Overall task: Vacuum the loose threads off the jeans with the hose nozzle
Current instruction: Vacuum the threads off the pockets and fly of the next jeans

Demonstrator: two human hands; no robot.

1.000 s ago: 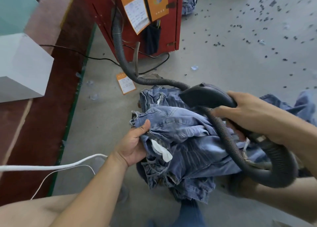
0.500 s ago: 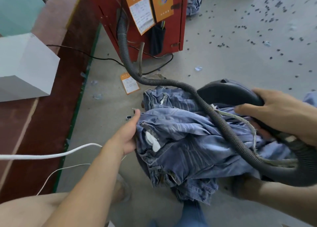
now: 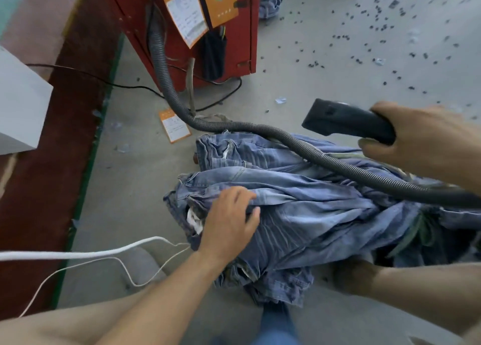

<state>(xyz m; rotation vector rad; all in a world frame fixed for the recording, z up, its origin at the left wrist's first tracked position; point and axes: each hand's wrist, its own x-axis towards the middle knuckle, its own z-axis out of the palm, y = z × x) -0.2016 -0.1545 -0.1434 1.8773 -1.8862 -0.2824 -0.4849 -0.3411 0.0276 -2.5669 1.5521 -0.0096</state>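
Note:
A rumpled pile of light blue jeans lies across my lap and knees. My left hand rests on the near left part of the pile, fingers curled into a fold by the waistband. My right hand grips the black vacuum nozzle, which is lifted above the far side of the jeans and points left, clear of the cloth. The dark ribbed hose runs from the red machine, across the top of the jeans, to the right edge.
The red vacuum cabinet with orange tags stands ahead on the concrete floor. An orange card lies near it. A white cord crosses at left. A white box sits on the maroon ledge. Dark specks litter the floor at right.
My right hand lifted the nozzle off the jeans and drew it to the right. My left hand shifted from the pile's left edge onto the top of the jeans.

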